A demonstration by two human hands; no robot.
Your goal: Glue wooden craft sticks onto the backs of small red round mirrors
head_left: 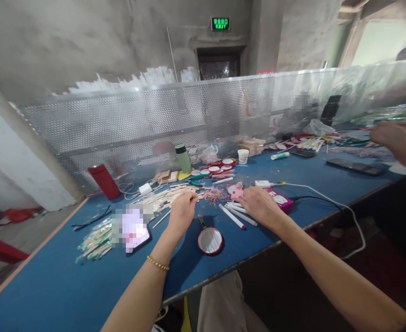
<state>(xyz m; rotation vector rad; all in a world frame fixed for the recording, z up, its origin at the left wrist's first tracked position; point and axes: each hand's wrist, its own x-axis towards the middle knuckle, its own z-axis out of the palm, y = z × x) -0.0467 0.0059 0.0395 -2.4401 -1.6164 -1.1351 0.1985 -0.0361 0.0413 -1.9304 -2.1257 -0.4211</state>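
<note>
Head view: L hand (182,212) is over the counter (95,295), fingers bent & bunched, tips close tog.; can't tell if anything's btwn them. They're just beside a loose heap of thin multicoloured bands (215,195) & the R end of a spread of flat pale wooden sticks (175,196). R hand (259,204) is palm-down, fingers curled at a small soft-looking pink piece (237,191), apparently touching it; tips partly hidden, so can't tell how firmly, if at all, it's gripped. Pink piece sits R of the bands, partly covering a pale round thing w/ a reddish rim; its detail's too small to read. Btwn the forearms, nr the front edge, lies a round pale-faced paddle w/ red rim & short dark-green handle (210,241): flat on the counter, handle pointing away, face shiny w/ streaks, no hand on it. White marker pens (232,216), one w/ dark-red cap, lie btwn paddle & R hand. Bright magenta box (282,201) is just past R hand; more red-rimmed white discs (214,169) are piled farther back.
</note>
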